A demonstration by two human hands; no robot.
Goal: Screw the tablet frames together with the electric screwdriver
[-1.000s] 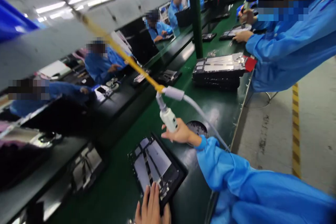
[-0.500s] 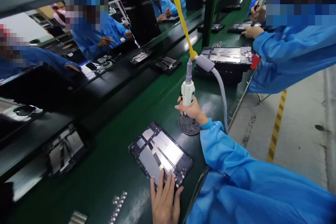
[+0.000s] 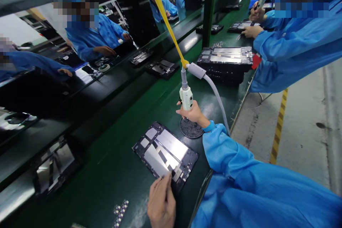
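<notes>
My right hand (image 3: 192, 112) is wrapped round a white electric screwdriver (image 3: 186, 97), held upright over a round black perforated tray (image 3: 191, 128). The screwdriver's tip is hidden behind my fingers. An opened tablet (image 3: 171, 146) lies face down and slanted in front of me, its silver battery plates and dark flat cables exposed. At its near edge, my left hand (image 3: 162, 199) has its fingertips pinched together beside the small board and cable end. Whatever they grip, if anything, is too small to make out.
From a yellow strap (image 3: 168, 25) hangs the screwdriver, with its grey cable (image 3: 217, 92) curving right. A stack of opened tablets (image 3: 224, 64) stands beyond. Another tablet (image 3: 55, 165) lies left, near a strip of small parts (image 3: 120, 213). A co-worker's blue sleeve (image 3: 288, 44) is at right.
My left hand's fingers were spread flat on the tablet's near edge and are now drawn together in a pinch. My right hand with the screwdriver stays over the round tray.
</notes>
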